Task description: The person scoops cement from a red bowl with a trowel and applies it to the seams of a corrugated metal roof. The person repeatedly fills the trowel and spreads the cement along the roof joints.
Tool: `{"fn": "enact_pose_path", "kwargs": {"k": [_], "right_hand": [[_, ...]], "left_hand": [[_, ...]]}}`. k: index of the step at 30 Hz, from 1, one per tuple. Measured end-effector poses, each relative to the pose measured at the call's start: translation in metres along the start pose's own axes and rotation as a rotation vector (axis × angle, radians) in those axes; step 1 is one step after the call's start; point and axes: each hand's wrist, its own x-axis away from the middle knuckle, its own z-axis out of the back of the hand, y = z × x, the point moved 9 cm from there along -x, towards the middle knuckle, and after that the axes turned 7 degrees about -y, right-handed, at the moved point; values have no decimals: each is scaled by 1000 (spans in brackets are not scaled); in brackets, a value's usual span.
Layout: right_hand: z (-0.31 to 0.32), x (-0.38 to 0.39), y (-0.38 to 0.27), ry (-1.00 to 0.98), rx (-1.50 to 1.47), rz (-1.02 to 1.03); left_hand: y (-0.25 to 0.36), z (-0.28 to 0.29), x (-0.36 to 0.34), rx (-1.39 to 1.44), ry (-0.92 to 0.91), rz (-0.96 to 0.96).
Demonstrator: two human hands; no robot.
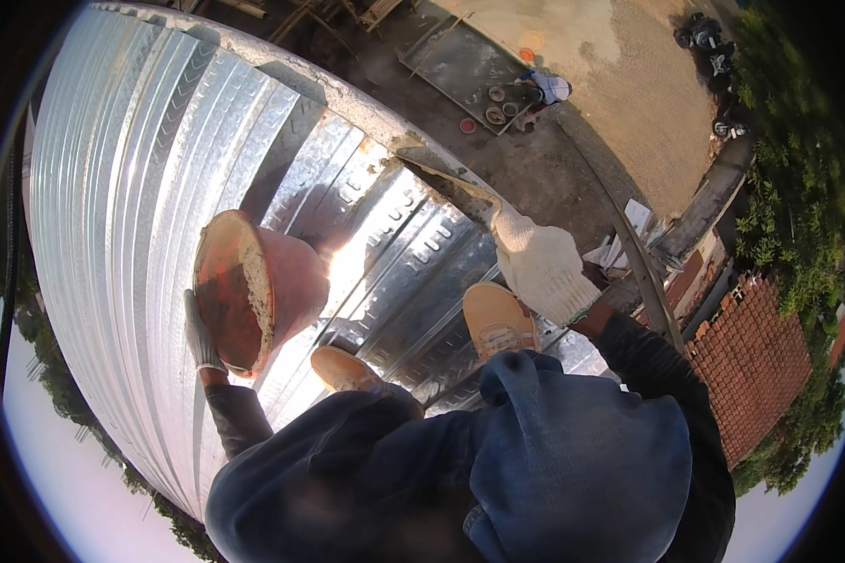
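Note:
At the left, my gloved left hand [200, 336] grips the rim of a reddish bucket [296, 281], tipped so that its mouth faces left. Pale dried mortar crusts the rim, and the inside lies partly in shadow. On the right, my right hand [543, 263] in a white knit glove is closed around the handle of a trowel [460, 192], the grip itself hidden by the fingers. The blade lies along the rough concrete edge [366, 117] of the deck. Ribbed shiny metal decking [150, 159] spreads under the bucket and my feet.
My tan shoes [498, 319] stand on the decking close to its edge. Beyond that is a drop to the ground, where a person [551, 89] works beside a mixing board [460, 66] with several buckets. A brick stack [751, 361] and trees [798, 188] are at the right.

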Motion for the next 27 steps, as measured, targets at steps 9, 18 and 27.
{"fn": "enact_pose_path", "kwargs": {"k": [9,18,27], "right_hand": [[-5,18,-21,-251,25,-267],[-5,22,-24,-194,27,-231],[-14,28,-19,-154,-73,-268]], "left_hand": [[-2,-1,-6,-29,-14,48],[2,-7,-4,11,-36,0],[4,-15,3,28,-34,4]]}}
